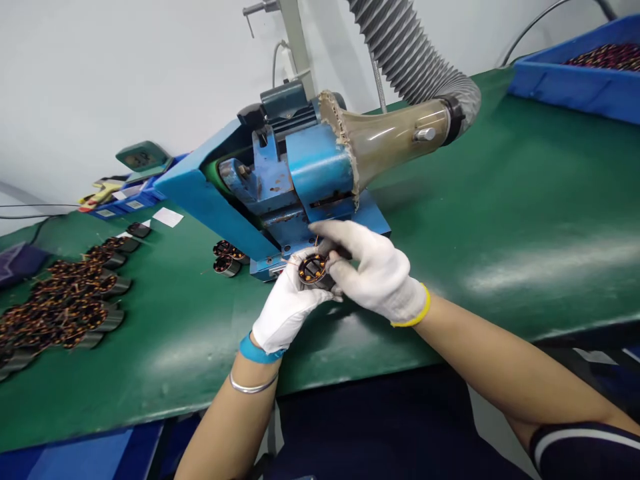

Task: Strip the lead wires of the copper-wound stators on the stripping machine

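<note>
My left hand [289, 303], in a white glove with a blue cuff, is closed around a small motor stator [313, 268]. The stator's round end faces up and shows a black ring with orange-copper windings and thin loose wires. From the right, my right hand [373, 267], in a white glove with dark-stained fingertips and a yellow cuff, reaches to the same stator. Its thumb rests at the stator's rim, the index finger stretches over the top, and the other fingers curl behind, partly hidden. Both hands are just in front of the blue belt-driven machine [320, 163].
A few stators [227, 265] stand left of the machine's base. Many more form a cluster [60, 303] at the left of the green table [180, 353]. A grey hose [410, 53] joins the machine's duct. A blue bin [575, 90] sits far right; small blue trays [135, 200] stand back left.
</note>
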The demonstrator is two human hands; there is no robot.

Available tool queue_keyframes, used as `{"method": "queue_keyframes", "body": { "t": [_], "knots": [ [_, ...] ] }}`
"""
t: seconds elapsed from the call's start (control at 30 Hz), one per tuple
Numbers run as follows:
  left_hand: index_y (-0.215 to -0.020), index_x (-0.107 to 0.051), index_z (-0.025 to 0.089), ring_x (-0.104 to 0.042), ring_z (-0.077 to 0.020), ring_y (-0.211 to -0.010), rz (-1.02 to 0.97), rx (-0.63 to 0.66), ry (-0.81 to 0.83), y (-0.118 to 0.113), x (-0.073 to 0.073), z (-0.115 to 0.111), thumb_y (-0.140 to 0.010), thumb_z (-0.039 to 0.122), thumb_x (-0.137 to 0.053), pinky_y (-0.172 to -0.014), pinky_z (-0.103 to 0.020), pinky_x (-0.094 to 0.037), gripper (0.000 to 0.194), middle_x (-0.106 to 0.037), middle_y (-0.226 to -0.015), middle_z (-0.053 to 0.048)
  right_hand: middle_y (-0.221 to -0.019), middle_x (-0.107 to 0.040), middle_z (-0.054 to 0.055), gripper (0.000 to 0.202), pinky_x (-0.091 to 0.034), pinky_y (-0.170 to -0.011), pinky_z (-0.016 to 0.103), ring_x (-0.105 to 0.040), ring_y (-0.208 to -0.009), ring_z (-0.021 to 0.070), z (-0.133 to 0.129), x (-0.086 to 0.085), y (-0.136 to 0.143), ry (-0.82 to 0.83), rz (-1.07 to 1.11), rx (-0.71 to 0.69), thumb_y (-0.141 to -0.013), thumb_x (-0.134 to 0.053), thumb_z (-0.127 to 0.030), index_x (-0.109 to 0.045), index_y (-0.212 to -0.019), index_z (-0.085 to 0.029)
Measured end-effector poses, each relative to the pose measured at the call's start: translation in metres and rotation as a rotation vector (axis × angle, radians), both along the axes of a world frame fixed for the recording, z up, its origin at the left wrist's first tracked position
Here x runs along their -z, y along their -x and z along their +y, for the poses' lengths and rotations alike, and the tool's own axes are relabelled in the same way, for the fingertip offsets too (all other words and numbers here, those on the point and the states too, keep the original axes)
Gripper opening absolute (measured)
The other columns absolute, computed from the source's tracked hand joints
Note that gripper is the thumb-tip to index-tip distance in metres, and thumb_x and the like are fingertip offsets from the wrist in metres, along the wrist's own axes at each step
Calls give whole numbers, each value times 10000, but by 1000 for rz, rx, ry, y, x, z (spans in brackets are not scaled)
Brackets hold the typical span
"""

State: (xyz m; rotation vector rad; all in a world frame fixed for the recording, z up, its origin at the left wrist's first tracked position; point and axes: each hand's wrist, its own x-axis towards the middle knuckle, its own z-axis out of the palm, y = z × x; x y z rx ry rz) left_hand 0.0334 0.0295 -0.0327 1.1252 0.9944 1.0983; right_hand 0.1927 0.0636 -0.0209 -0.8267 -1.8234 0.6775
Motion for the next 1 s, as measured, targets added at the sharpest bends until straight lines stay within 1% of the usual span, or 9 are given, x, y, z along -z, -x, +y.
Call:
{"method": "queue_keyframes", "body": {
  "t": [0.07,0.13,0.23,0.33,0.47,0.53,0.7,0.87,1.0],
  "knots": [
    [-1138,-518,251,-670,-156,-691,-41,-9,40,-2,-3,-1,-601,186,-789,-635,-337,-617,604,-679,-1022,-49,-890,-665,52,449,-584,-762,321,-656,-800,154,6,2,1,283,267,32,-824,-448,-151,-534,-1265,-137],
    [-1144,-509,257,-669,-154,-698,-55,-47,38,-2,-5,-1,-605,187,-778,-648,-346,-615,606,-673,-1054,-55,-869,-642,33,499,-589,-710,296,-636,-733,131,8,3,2,403,376,28,-789,-492,-169,-507,-1287,-136],
    [-1150,-495,261,-690,-197,-868,-1,-150,-41,1,-4,2,-613,224,-773,-769,-377,-606,606,-660,-1106,-65,-1048,-642,67,705,-588,-780,325,-646,-833,158,2,2,3,277,196,-24,-688,-622,-173,-462,-1375,-162],
    [-1125,-498,243,-662,-225,-1039,181,-258,-178,2,0,5,-614,249,-772,-906,-389,-559,580,-644,-1121,-64,-1065,-657,68,670,-558,-887,370,-645,-920,188,-7,1,4,110,-9,-52,-708,-608,-156,-495,-1368,-170],
    [-1116,-496,229,-664,-208,-970,340,-333,-277,-1,3,5,-627,252,-758,-880,-384,-553,556,-640,-1064,-49,-835,-648,9,565,-571,-685,292,-621,-700,139,-4,-5,-4,228,137,-24,-778,-527,-148,-500,-1342,-167],
    [-1123,-504,224,-656,-199,-944,391,-372,-313,-1,4,4,-629,235,-747,-855,-370,-551,551,-629,-1057,-44,-846,-641,13,562,-573,-694,296,-621,-708,143,1,-10,-11,201,196,31,-797,-525,-151,-478,-1358,-157],
    [-1124,-528,220,-622,-206,-1025,550,-373,-414,4,5,4,-638,207,-711,-927,-375,-524,520,-605,-1117,-50,-1276,-587,126,579,-471,-1036,429,-563,-1170,282,1,-17,-19,-147,-277,-69,-752,-709,-300,-558,-1292,-156],
    [-1096,-526,217,-625,-211,-1027,652,-345,-497,7,3,4,-650,184,-660,-926,-383,-536,467,-611,-1104,-53,-1058,-677,106,365,-500,-851,396,-610,-984,254,0,-7,-15,-204,-568,-59,-920,-546,-376,-638,-1186,-144],
    [-1084,-506,217,-641,-208,-993,660,-338,-500,6,1,3,-650,192,-656,-925,-396,-536,460,-614,-1063,-44,-934,-694,67,232,-475,-733,308,-621,-833,186,5,-5,-18,-140,-497,-159,-930,-515,-289,-700,-1001,-168]
  ]
}}
